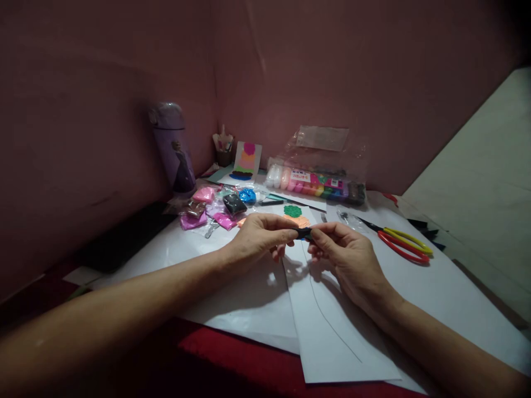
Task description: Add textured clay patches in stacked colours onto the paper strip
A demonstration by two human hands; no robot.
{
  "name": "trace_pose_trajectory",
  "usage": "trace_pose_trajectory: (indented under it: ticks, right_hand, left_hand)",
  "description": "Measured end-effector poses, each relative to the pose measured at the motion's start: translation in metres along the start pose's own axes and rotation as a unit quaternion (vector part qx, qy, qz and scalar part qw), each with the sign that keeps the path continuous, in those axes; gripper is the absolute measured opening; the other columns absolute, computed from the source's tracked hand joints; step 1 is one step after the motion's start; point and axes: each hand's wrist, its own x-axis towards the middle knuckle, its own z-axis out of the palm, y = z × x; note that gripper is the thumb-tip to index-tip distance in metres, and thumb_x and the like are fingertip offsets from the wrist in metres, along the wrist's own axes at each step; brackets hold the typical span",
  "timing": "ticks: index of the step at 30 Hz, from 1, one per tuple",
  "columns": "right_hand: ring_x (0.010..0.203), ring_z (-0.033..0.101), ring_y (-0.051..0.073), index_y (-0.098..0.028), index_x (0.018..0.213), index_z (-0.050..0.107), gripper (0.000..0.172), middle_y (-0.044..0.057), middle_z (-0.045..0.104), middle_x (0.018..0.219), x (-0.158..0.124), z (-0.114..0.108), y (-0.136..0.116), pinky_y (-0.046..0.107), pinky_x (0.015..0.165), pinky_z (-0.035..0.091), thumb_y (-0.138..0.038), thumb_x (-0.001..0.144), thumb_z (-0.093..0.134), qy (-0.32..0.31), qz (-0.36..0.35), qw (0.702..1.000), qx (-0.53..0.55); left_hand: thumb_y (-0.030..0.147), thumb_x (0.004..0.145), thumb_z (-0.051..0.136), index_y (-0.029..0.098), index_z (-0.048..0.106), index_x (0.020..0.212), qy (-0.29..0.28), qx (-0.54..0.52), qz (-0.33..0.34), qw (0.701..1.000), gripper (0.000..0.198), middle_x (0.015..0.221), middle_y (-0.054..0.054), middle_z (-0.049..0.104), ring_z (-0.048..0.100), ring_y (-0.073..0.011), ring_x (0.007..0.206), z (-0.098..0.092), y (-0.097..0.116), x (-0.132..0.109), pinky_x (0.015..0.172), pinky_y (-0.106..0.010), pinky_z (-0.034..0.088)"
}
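Note:
Between the fingertips of both hands, above a white card, is a small dark piece of modelling clay (303, 233). My left hand (259, 235) pinches its left end with thumb and fingers, and my right hand (354, 255) pinches the other end. Beneath them the card (332, 331) carries a thin curved pencil line. At its far end are a scalloped green clay patch (292, 211) and a peach-orange clay patch (296, 221), partly covered by my hands.
Bagged clay lumps, including a black one (234, 204), lie left of the card. Behind stand a purple bottle (172, 152), a decorated card (248, 160) and a pack of coloured clay (315, 182). Scissors with red and yellow handles (404, 246) rest at right.

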Motion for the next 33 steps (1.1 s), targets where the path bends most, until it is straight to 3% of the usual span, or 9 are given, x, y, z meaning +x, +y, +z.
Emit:
trace_pose_trajectory:
  ticks: [3, 6, 9, 22, 27, 33]
  right_hand:
    - [0.053, 0.057, 0.009, -0.019, 0.085, 0.067, 0.017, 0.000, 0.066, 0.066, -0.002, 0.002, -0.001, 0.020, 0.051, 0.048, -0.034, 0.078, 0.069, -0.044, -0.016, 0.999, -0.001]
    - [0.059, 0.059, 0.011, -0.019, 0.085, 0.067, 0.017, 0.001, 0.067, 0.071, -0.005, 0.007, -0.006, 0.021, 0.053, 0.050, -0.030, 0.073, 0.074, -0.068, -0.019, 0.997, 0.000]
    - [0.064, 0.061, 0.013, -0.019, 0.083, 0.067, 0.018, 0.000, 0.067, 0.070, -0.007, 0.010, -0.010, 0.022, 0.056, 0.050, -0.026, 0.069, 0.076, -0.068, -0.024, 0.997, -0.018]
    - [0.054, 0.055, 0.009, -0.017, 0.073, 0.065, 0.014, -0.001, 0.063, 0.064, -0.008, 0.009, -0.012, 0.018, 0.047, 0.044, -0.029, 0.074, 0.073, -0.077, -0.017, 0.994, -0.070]
    - [0.050, 0.054, 0.009, -0.017, 0.073, 0.064, 0.015, -0.003, 0.060, 0.056, -0.006, 0.008, -0.010, 0.021, 0.051, 0.045, -0.030, 0.076, 0.070, -0.050, -0.024, 0.997, -0.059]
    - [0.047, 0.052, 0.009, -0.017, 0.070, 0.063, 0.015, -0.003, 0.059, 0.054, -0.001, 0.003, -0.006, 0.021, 0.047, 0.043, -0.027, 0.072, 0.074, 0.046, 0.012, 0.999, 0.002]
  left_hand:
    - [0.021, 0.070, 0.068, 0.009, 0.069, 0.093, -0.033, 0.005, -0.011, 0.999, 0.026, 0.063, 0.000, 0.061, 0.048, -0.0045, 0.044, 0.001, -0.001, 0.001, 0.042, -0.018, 0.039]
    - [0.022, 0.070, 0.068, 0.009, 0.068, 0.082, -0.053, 0.015, -0.008, 0.998, 0.018, 0.063, 0.000, 0.061, 0.049, -0.0047, 0.044, 0.001, -0.001, 0.001, 0.042, -0.017, 0.039]
    - [0.019, 0.068, 0.067, 0.008, 0.066, 0.073, -0.041, 0.018, -0.007, 0.999, 0.012, 0.057, 0.001, 0.059, 0.048, -0.0052, 0.042, 0.002, -0.001, 0.001, 0.041, -0.017, 0.039]
    - [0.006, 0.067, 0.058, 0.009, 0.060, 0.071, -0.020, 0.084, -0.043, 0.995, 0.006, 0.053, 0.003, 0.058, 0.048, -0.0046, 0.037, 0.007, 0.003, -0.001, 0.039, -0.016, 0.040]
    - [0.008, 0.068, 0.058, 0.010, 0.057, 0.068, -0.006, 0.055, -0.033, 0.998, 0.002, 0.051, 0.004, 0.056, 0.047, -0.0043, 0.034, 0.007, 0.003, 0.000, 0.037, -0.016, 0.038]
    - [0.016, 0.070, 0.063, 0.009, 0.060, 0.069, 0.021, 0.012, -0.004, 1.000, 0.008, 0.054, 0.001, 0.059, 0.046, -0.0038, 0.036, 0.002, -0.001, 0.002, 0.039, -0.017, 0.036]
